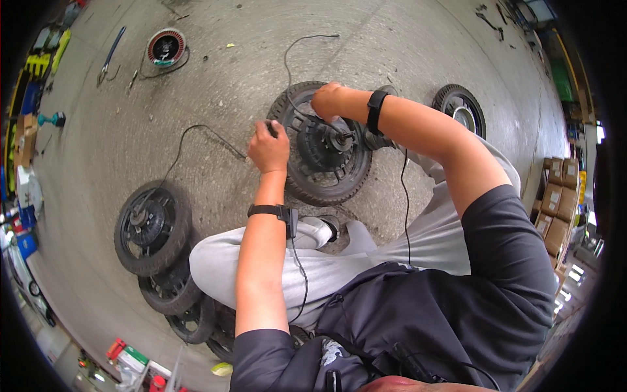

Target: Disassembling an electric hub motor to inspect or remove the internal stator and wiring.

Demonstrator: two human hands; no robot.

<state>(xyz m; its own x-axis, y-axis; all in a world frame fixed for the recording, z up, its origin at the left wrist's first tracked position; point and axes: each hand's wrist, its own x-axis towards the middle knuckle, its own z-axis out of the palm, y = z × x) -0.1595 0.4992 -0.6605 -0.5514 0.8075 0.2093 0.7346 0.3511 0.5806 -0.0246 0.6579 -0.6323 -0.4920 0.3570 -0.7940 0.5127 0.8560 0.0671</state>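
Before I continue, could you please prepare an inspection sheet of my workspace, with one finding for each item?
Surface: grey, scuffed concrete floor, small debris scattered.
Job's things: black spoked wheel with treaded rubber tyre, on the floor.
Clutter: overlapping black wheels at left; round black part with a red ring farther off.
Grips: bare left hand by the tyre's left edge; bare right hand over its upper part; what either holds is unclear.
Cables: thin black cable from the wheel, crossing the tyre onto the floor.
Surroundings: brown cardboard boxes stacked at right.
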